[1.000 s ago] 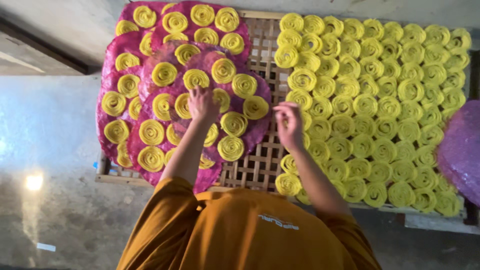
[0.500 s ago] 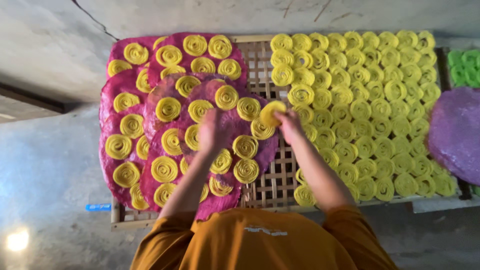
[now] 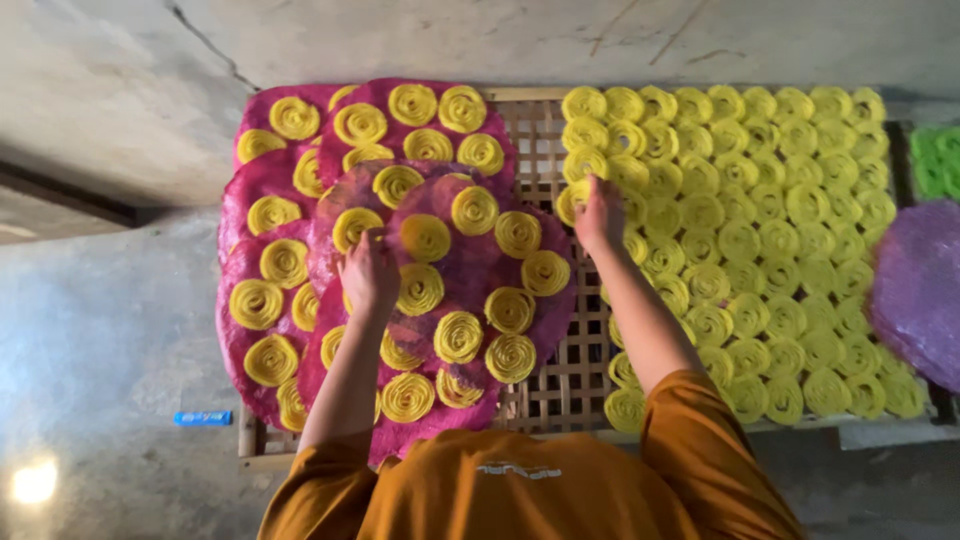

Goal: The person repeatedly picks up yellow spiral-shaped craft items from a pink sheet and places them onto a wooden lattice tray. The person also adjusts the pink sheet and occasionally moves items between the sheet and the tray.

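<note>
Nearest the camera, orange sleeves [image 3: 520, 495] are seen, with both arms stretched out over a low woven rack [image 3: 560, 370] that sits on a grey floor [image 3: 100, 330].

The left hand [image 3: 368, 275] is laid on a round pink sheet [image 3: 470, 290]. The fingers are bent down on the sheet beside a yellow coil [image 3: 420, 288], but whether anything is pinched cannot be told. Many pink sheets are piled here, one partly over another, and each is dotted with yellow coils set apart from each other.

A little farther, the right hand [image 3: 600, 212] is closed on one yellow coil [image 3: 570, 203] at the left edge of the packed yellow rows [image 3: 760, 230]. This coil is held just beside its neighbours, above the bare strip of rack.

To do this step well, the coil is best pinched softly so its rings are not crushed, and laid flat, touching the next coil but not on top of it. The pink sheet is best kept pressed flat so the other coils do not slide.

Farthest to the right, a purple sheet [image 3: 920, 290] and some green coils [image 3: 940, 160] are seen. A small blue thing [image 3: 203, 417] lies on the floor at the left.
</note>
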